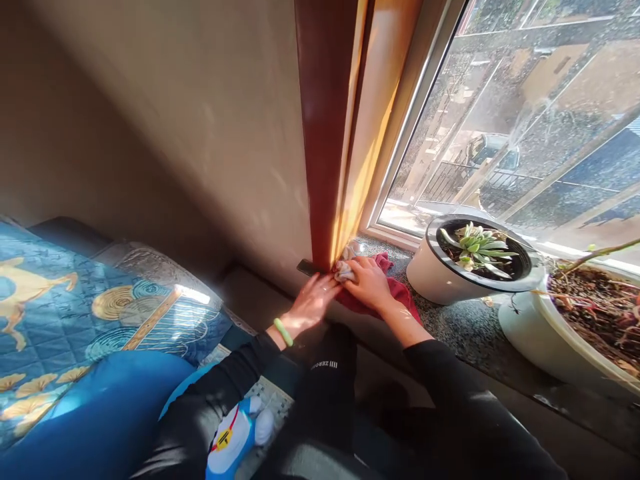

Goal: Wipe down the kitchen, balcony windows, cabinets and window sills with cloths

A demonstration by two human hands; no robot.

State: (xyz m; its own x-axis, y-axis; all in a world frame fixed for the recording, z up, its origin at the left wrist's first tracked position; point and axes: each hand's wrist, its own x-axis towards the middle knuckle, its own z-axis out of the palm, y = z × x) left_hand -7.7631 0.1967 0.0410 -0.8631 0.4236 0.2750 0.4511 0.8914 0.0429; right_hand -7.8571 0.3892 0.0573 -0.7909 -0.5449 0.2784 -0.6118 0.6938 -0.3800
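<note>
My right hand (370, 283) is closed on a crumpled whitish rag (344, 271), pressed against the foot of the brown wooden window trim (327, 167). Beneath that hand, a red cloth (403, 297) lies on the speckled stone sill (450, 327) and hangs over its edge. My left hand (314, 300), with a pale green bangle (283, 332) on the wrist, reaches in beside the rag. Its fingers are stretched out near the corner of the sill, and its fingertips are partly lost in the glare and shadow there.
A white pot with a succulent (425, 270) stands on the sill right of my hands, beside a larger planter of soil (530, 333). The window (500, 120) rises behind them. At left is a bed with a blue patterned cover (165, 313); a blue-and-white plush toy (240, 433) lies below.
</note>
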